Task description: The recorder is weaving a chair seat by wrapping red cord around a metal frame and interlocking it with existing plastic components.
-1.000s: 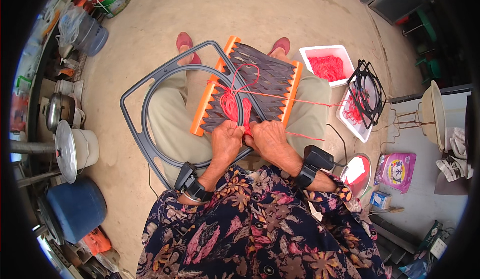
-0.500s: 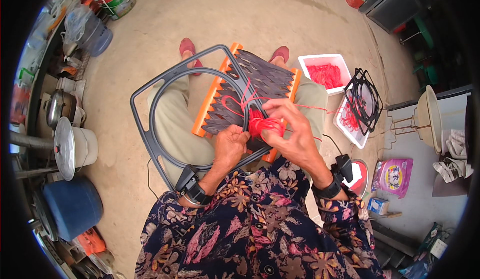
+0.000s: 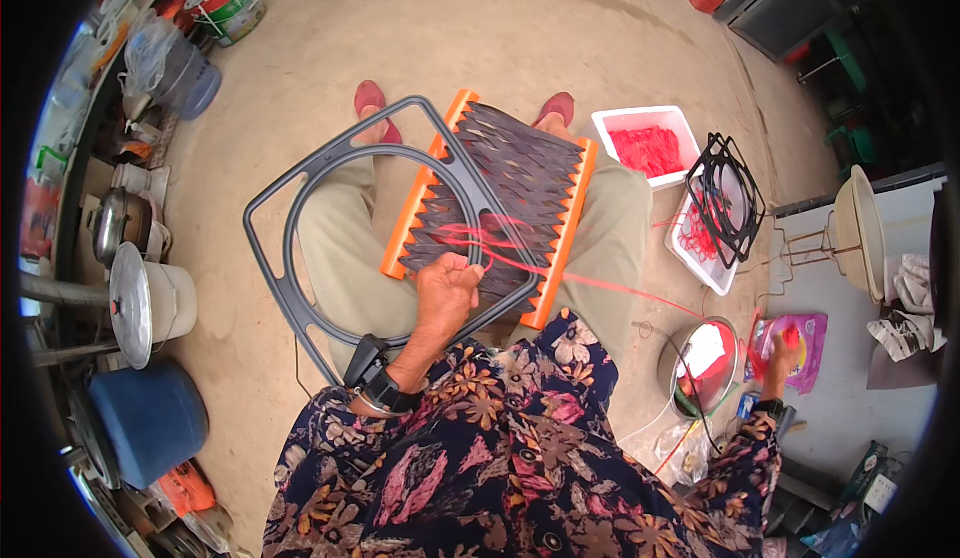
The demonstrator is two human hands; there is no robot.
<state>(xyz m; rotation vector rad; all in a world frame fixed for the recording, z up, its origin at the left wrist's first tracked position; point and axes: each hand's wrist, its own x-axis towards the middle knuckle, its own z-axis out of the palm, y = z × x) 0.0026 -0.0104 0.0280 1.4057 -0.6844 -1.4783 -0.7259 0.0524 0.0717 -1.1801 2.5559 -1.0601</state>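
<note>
On my lap lies an orange-edged board [image 3: 566, 220] laced with dark strips. A grey plastic frame [image 3: 300, 208] with a round ring lies over its left part. My left hand [image 3: 445, 296] is closed on the ring's near edge, where red thread [image 3: 600, 283] crosses the board. The thread runs taut to the right toward my right hand [image 3: 778, 363]. That hand is stretched far out to the right, closed on a small red bundle of thread, just over a pink bag [image 3: 812, 330].
A white tray [image 3: 612, 123] of red pieces and another tray [image 3: 690, 258] bearing black frames [image 3: 725, 198] sit on the ground at right. A shiny round bowl [image 3: 700, 363] is beside my right knee. Pots, a white bucket [image 3: 165, 303] and a blue barrel [image 3: 150, 418] line the left.
My right hand has left the board and swung far out to the right with the red thread bundle, drawing the thread taut. My left hand stays on the ring.
</note>
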